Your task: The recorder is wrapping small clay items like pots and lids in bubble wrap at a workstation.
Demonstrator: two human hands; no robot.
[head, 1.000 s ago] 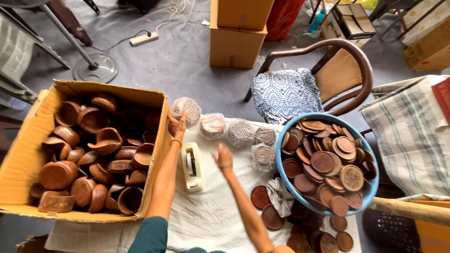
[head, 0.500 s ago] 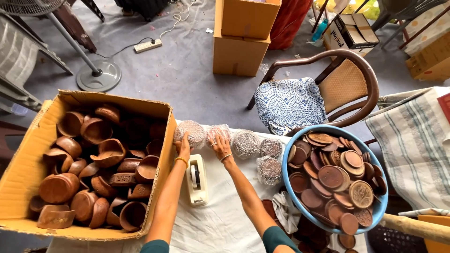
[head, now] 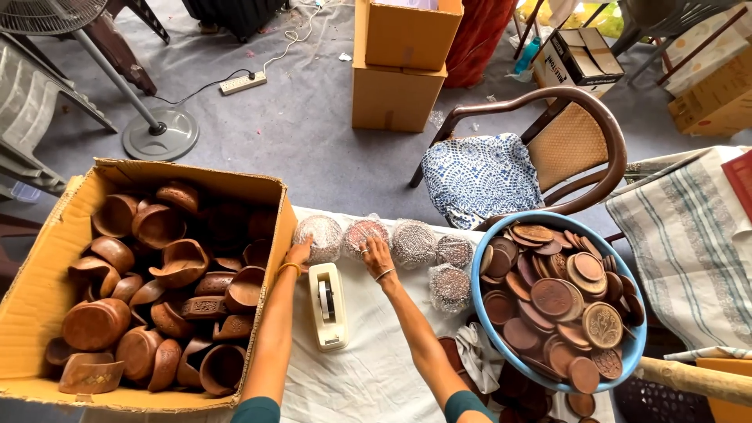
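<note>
From the head camera, both arms reach away from the person across a surface covered with white cloth. The left hand rests with its fingers on a round bundle wrapped in clear plastic; the fingers lie loosely curled against it, and whether they grip it I cannot tell. The right hand lies fingers spread and open on the next wrapped bundle, pressing on it from the near side. Both bundles sit at the far edge of the surface, first in a row of similar wrapped bundles running to the right. Between the two forearms, near the hands, stands a white tape dispenser. To the left, a cardboard box holds many brown clay pots. To the right, a blue basin is filled with round clay lids. Beyond the surface stands a brown chair with a patterned cushion.
</note>
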